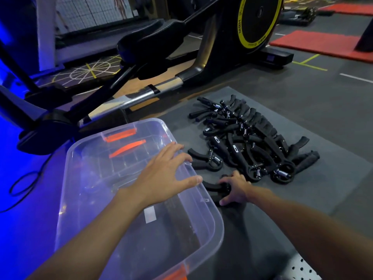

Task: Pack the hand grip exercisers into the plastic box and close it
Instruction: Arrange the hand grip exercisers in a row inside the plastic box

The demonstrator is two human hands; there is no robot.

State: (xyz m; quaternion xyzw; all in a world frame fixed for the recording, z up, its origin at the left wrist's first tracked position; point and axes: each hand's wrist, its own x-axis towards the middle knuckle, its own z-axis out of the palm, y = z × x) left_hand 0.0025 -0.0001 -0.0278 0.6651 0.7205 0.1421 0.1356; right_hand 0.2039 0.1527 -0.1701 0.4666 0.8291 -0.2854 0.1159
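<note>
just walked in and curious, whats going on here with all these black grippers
A person is packing hand grippers into a clear plastic box. The right hand grips one gripper on the grey mat beside the box. The left hand lies spread, fingers straight, on top of the box. A big pile of grippers waits on the mat.

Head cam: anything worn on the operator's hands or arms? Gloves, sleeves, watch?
Nothing worn. The left hand and right hand are bare, no gloves or rings visible. Left forearm and right forearm are bare to the frame edge: no sleeves, watch or bands.
</note>
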